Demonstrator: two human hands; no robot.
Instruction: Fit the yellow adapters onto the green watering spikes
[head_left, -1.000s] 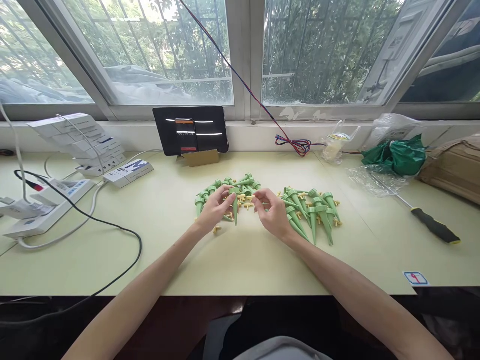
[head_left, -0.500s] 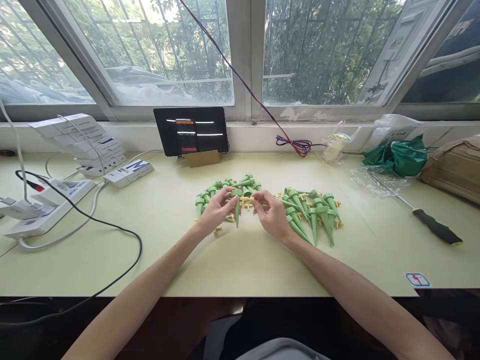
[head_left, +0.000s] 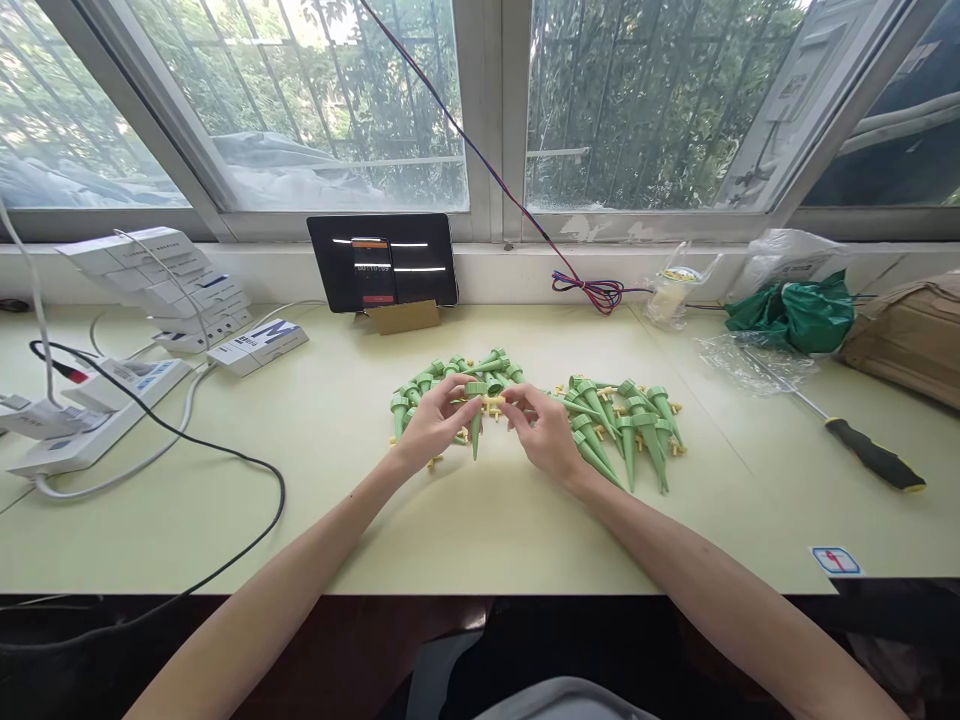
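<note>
My left hand [head_left: 433, 422] pinches a green plant-watering spike [head_left: 475, 436], its capped end up and its point down. My right hand [head_left: 543, 430] has thumb and fingertips closed on a small yellow valve [head_left: 492, 400], which lies sideways against the upper part of the spike. Fingers hide exactly how the two parts meet. Behind my left hand is a heap of green spikes [head_left: 493, 358] with yellow pieces among them. More green spikes [head_left: 646, 432], several with yellow valves, lie to the right of my right hand.
A tablet [head_left: 427, 265] with a phone before it leans by the window. White boxes [head_left: 259, 346] and a power strip [head_left: 97, 425] with cables are at left. At right lie a screwdriver [head_left: 874, 455], a green bag [head_left: 799, 312] and a brown package [head_left: 907, 330].
The yellow valve in my right hand has come to the spike's upper part and shows more clearly between my hands. The spike has dropped very slightly. The heaps look unchanged.
</note>
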